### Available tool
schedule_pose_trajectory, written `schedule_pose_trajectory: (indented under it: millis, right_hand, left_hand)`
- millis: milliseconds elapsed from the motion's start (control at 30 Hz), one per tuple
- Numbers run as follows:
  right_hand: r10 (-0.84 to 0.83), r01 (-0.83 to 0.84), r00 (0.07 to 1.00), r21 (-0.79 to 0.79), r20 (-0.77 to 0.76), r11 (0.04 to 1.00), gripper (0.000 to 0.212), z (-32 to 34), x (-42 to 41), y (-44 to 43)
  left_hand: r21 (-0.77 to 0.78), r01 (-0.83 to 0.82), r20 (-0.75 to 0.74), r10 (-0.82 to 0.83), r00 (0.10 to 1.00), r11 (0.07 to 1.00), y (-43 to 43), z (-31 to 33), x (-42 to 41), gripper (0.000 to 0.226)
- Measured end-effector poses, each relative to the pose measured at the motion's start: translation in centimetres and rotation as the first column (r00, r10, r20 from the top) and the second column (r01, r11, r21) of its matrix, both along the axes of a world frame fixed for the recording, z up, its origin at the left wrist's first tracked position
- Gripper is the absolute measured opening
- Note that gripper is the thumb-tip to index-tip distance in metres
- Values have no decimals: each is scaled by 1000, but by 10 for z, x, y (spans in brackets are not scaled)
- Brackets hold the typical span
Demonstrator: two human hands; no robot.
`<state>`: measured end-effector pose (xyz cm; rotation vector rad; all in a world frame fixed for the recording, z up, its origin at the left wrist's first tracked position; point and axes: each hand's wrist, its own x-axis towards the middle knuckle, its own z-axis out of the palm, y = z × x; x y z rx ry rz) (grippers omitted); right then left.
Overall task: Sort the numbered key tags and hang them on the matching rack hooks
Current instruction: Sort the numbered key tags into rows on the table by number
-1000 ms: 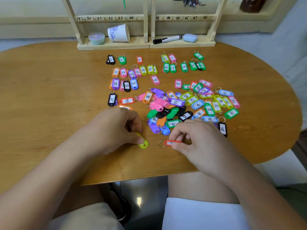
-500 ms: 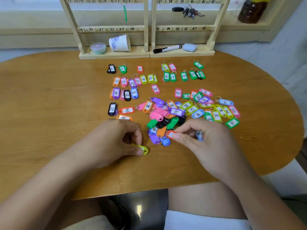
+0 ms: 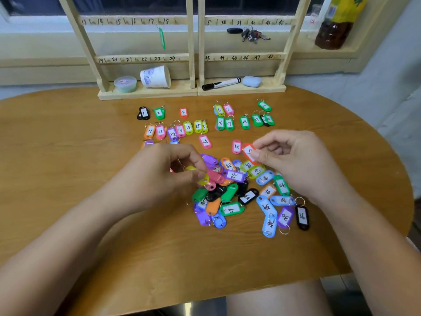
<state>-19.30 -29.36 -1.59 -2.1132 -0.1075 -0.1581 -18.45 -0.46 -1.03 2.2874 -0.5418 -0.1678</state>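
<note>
My right fingers [image 3: 258,153] pinch an orange tag [image 3: 248,153] just beyond the pile [image 3: 239,192], beside tag 37 [image 3: 237,146]. My left hand [image 3: 159,176] pinches a yellow tag [image 3: 203,179] at the pile's left edge. Sorted rows [image 3: 189,127] lie between pile and rack [image 3: 193,58]; one green tag [image 3: 162,38] hangs on the rack. To do this step well, I judge I should read each number squarely, then lay each tag in sequence without disturbing its neighbours.

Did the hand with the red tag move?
Yes. The right hand carried the red tag away from the person, from the pile's near edge to beside the pink 37 tag.
</note>
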Motion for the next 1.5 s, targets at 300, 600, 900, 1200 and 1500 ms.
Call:
schedule_pose_trajectory:
  millis: [300,600,900,1200,1500]
  right_hand:
    - [-251,253,961,-1,-114,967,7,-12,109,-60]
    - [-261,248,955,-103,-141,963,12,-43,125,-63]
    - [-250,227,962,-190,-107,955,13,-46,118,-58]
    - [-226,229,973,-207,36,951,9,-50,114,-59]
    - [-182,194,980,-195,80,961,13,-54,114,-61]
  left_hand:
    - [-188,-161,-92,146,985,969,-26,3,38,33]
    - [-392,-341,-196,284,939,855,-32,-14,43,53]
    - [-448,-390,-263,298,917,805,-31,-20,52,25]
    - [-335,-335,-232,267,935,881,-29,-17,68,14]
    - [-251,-246,-63,238,969,936,-45,-7,132,13]
